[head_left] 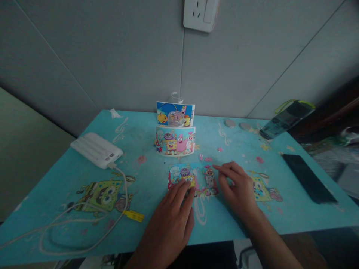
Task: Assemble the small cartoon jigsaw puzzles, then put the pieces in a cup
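A small cartoon jigsaw puzzle (193,179) lies flat near the front middle of the light blue table (151,175). My left hand (171,220) rests on its lower left part, fingertips pressing the pieces. My right hand (237,186) lies flat beside the puzzle's right edge, index finger touching the right side. Behind the puzzle a curved cartoon picture card (175,141) stands upright. A second card (175,114) with a clear round lid in front stands behind that one.
A white power bank (97,149) with a white cable (84,224) lies at left. A black phone (308,177) lies at right, another phone (286,119) leans at the back right. Two coins (237,124) sit near the wall. A wall socket (200,15) is above.
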A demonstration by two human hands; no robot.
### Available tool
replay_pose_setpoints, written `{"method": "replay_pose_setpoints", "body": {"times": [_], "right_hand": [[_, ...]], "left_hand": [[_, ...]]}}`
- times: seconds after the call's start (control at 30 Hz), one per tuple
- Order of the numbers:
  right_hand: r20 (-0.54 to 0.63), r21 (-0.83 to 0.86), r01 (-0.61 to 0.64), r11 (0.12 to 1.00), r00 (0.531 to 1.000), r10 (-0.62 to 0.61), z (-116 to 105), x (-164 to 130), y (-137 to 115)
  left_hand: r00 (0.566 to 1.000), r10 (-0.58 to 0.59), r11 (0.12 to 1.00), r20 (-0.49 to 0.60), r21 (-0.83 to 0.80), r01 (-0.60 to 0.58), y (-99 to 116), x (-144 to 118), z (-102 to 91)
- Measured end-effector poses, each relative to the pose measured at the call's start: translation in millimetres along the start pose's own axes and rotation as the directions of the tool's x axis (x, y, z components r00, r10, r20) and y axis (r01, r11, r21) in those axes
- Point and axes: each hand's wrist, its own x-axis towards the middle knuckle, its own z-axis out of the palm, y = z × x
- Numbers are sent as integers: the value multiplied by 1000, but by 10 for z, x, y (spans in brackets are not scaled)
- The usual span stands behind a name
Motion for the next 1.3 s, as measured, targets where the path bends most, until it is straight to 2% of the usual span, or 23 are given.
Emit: {"method": "replay_pose_setpoints", "body": {"times": [0.1, 0.23, 0.43, 0.63, 0.73, 0.83, 0.97, 1.13, 1.3], "right_hand": [[-90, 2, -144, 990, 986, 144, -26, 24, 75], [-70, -56, -196, 979, 979, 192, -2, 51, 120], [74, -138, -167, 976, 981, 178, 23, 180, 242], [270, -146, -14, 989, 961, 53, 70, 595, 268], [355, -141, -19, 990, 932, 68, 175, 752, 254], [374, -135, -42, 990, 923, 90, 269, 802, 256], [365, -73, -121, 990, 921, 139, 287, 804, 281], [387, 112, -294, 949, 893, 231, 153, 775, 274], [557, 243, -351, 904, 814, 166, 9, 648, 161]], "left_hand": [[1000, 6, 1000, -3, 10, -6, -14, -4, 11], [1000, 21, 999, -3, 30, -21, -30, -12, 37], [1000, 21, 999, -9, 39, -20, -41, -22, 59], [999, 25, 999, -40, 21, -24, -26, -9, 36], [999, 18, 1000, -34, 20, -17, -24, -8, 36], [1000, 13, 1000, -18, 19, -12, -23, -13, 36], [1000, 6, 1000, -2, 31, -6, -18, -17, 27], [1000, 14, 1000, 5, 28, -14, -9, -14, 4], [1000, 0, 1000, 0, 3, 0, -11, -4, -3]]}}
